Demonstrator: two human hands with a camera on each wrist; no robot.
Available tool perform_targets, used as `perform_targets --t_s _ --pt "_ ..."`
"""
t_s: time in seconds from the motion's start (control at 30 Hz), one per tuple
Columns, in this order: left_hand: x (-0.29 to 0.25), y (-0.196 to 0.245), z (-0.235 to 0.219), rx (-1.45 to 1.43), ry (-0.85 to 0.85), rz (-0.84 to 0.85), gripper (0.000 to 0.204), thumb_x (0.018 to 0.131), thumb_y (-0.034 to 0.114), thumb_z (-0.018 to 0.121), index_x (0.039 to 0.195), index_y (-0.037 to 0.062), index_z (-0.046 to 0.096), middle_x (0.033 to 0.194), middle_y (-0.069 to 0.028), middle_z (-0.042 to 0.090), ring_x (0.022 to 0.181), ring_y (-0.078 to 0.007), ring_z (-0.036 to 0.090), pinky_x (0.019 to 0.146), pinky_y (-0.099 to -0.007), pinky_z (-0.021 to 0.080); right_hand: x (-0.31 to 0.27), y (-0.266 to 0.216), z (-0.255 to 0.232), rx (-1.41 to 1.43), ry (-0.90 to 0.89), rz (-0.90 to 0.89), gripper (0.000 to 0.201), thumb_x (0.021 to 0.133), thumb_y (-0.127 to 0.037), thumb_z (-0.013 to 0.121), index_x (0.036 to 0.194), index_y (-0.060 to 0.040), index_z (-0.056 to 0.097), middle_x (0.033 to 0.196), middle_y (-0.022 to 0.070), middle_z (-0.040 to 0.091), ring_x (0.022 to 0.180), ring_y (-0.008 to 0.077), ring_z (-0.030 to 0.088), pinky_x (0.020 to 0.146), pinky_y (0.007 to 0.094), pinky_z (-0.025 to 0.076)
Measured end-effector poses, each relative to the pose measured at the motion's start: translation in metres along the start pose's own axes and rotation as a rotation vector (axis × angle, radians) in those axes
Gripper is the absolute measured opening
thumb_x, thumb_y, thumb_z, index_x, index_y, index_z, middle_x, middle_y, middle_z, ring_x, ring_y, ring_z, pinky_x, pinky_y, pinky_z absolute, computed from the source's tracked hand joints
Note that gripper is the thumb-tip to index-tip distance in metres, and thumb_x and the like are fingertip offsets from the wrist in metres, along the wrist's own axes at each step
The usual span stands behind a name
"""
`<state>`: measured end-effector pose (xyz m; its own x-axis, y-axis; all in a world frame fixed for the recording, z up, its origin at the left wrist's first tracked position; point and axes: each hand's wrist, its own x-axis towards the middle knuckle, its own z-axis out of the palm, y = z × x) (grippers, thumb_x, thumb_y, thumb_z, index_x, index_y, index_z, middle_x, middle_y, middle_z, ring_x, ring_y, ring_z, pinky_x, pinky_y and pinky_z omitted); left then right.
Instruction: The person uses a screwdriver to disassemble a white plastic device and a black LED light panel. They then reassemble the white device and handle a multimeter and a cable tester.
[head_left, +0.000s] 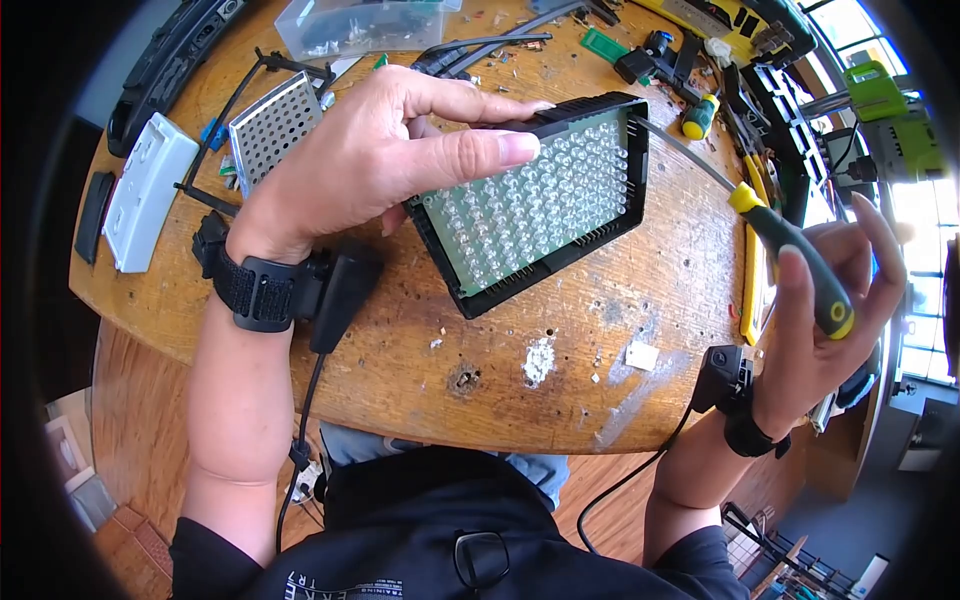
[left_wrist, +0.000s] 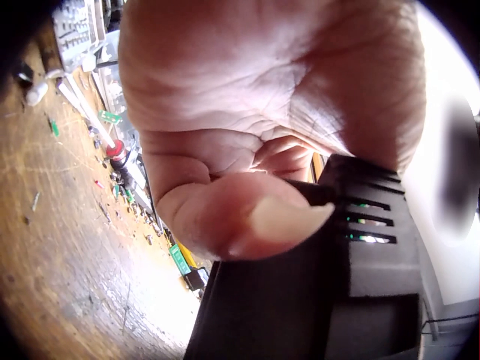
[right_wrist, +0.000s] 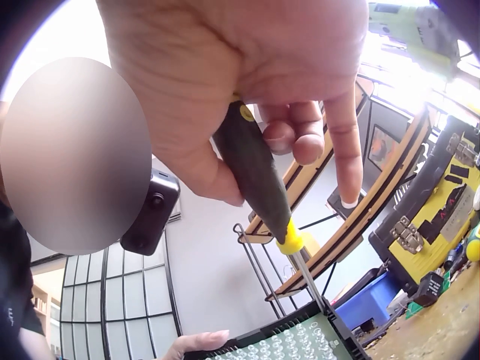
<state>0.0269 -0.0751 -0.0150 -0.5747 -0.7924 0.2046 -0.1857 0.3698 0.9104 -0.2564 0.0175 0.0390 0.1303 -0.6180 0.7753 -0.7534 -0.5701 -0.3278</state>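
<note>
An LED light panel (head_left: 540,205), a green board full of clear LEDs in a black plastic housing (head_left: 560,278), is held tilted above the workbench. My left hand (head_left: 370,150) grips its upper left edge, thumb along the front. The left wrist view shows the thumb over the vented black housing (left_wrist: 277,307). My right hand (head_left: 830,300) holds a screwdriver (head_left: 800,255) by its dark green and yellow handle. Its long metal shaft runs to the housing's upper right corner, with the tip right at the inside of the rim. The right wrist view shows that shaft meeting the panel's corner too.
A perforated metal plate (head_left: 275,130) and a white plastic casing (head_left: 150,195) lie on the left. At the back stands a clear plastic bin (head_left: 350,30). A second green-yellow screwdriver (head_left: 701,117) lies back right, near a toolbox (head_left: 700,20). White crumbs (head_left: 539,361) dot the workbench (head_left: 470,340).
</note>
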Motion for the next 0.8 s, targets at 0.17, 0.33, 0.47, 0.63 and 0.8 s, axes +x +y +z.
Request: perform_targets --t_s 0.17,0.33,0.47,0.63,0.8 --pt "0.000 0.000 0.001 0.019 0.004 0.006 0.047 0.086 0.040 0.067 0.115 0.0027 0.067 0.059 -0.0001 0.061 0.040 -0.0029 0.044 0.039 -0.0207 0.031 -0.005 0.004 -0.013 0.160 0.005 0.225 0.050 0.095 -0.038 0.054 0.125 0.0013 0.047 0.068 0.0014 0.050 0.059 0.0064 0.050 0.063 0.0168 0.042" --pt "0.001 -0.001 0.003 -0.015 0.021 0.054 0.047 0.086 0.040 0.067 0.114 0.0023 0.067 0.072 -0.0044 0.068 0.044 -0.0038 0.048 0.041 -0.0204 0.035 -0.002 -0.003 -0.004 0.016 0.065 0.230 0.048 0.092 -0.031 0.061 0.125 0.0008 0.048 0.068 0.0005 0.051 0.058 0.0053 0.046 0.060 0.0164 0.035" --pt "0.001 0.000 0.001 0.026 -0.012 -0.009 0.047 0.086 0.039 0.067 0.115 0.0015 0.067 0.078 -0.0066 0.070 0.050 -0.0037 0.053 0.045 -0.0197 0.039 -0.002 0.007 -0.006 0.176 0.027 0.071 0.048 0.089 -0.024 0.065 0.124 0.0029 0.048 0.069 0.0004 0.051 0.058 0.0068 0.046 0.062 0.0177 0.037" --pt "0.003 -0.008 0.006 -0.061 0.046 0.144 0.046 0.087 0.038 0.067 0.115 0.0009 0.067 0.078 -0.0048 0.070 0.059 -0.0018 0.055 0.050 -0.0185 0.041 -0.002 -0.006 -0.002 0.163 0.182 0.411 0.049 0.088 -0.023 0.065 0.125 0.0034 0.047 0.072 0.0022 0.053 0.062 0.0078 0.048 0.065 0.0184 0.038" --pt "0.001 0.000 0.001 -0.031 -0.001 0.022 0.046 0.087 0.039 0.067 0.115 0.0020 0.067 0.077 -0.0037 0.069 0.050 -0.0032 0.052 0.044 -0.0196 0.038 -0.005 0.014 -0.009 0.103 -0.009 0.101 0.047 0.089 -0.026 0.065 0.121 0.0038 0.049 0.098 0.0118 0.063 0.064 0.0086 0.056 0.060 0.0167 0.041"
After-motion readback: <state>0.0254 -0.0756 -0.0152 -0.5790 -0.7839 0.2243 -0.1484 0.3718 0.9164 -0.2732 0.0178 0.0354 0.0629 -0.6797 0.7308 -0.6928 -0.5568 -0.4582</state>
